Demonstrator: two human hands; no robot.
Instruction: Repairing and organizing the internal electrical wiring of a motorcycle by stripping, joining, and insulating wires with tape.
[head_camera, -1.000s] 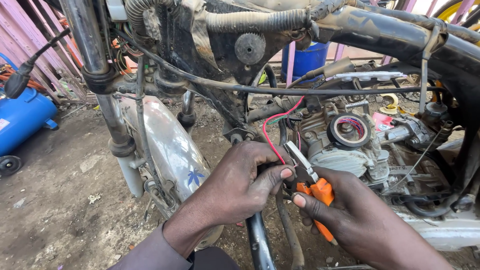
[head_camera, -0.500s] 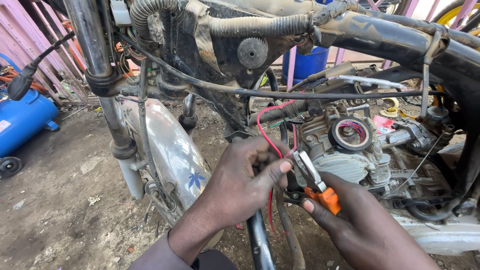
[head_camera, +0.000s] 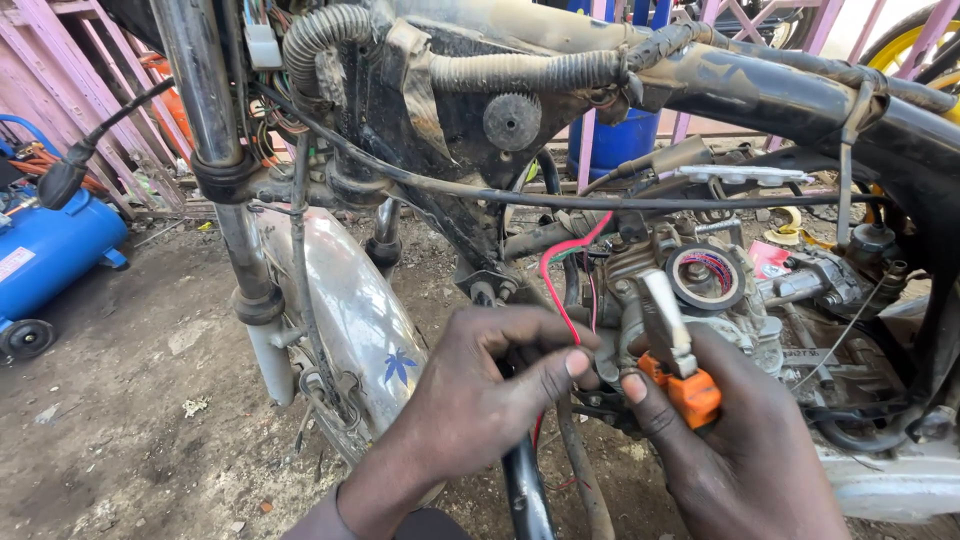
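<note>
The left hand (head_camera: 480, 400) pinches a red wire (head_camera: 556, 290) — the right hand (head_camera: 740, 450) grips orange-handled pliers (head_camera: 672, 350) beside the motorcycle engine (head_camera: 800, 300).

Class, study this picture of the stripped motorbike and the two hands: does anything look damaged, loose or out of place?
Yes. A red wire loops loose beside the engine, and the left hand pinches it. A roll of tape sits perched on the engine. The right hand holds orange-handled pliers. The frame is caked with dirt.

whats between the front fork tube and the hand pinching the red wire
In the head view, the chrome front mudguard lies between the fork tube and the left hand on the red wire.
</note>
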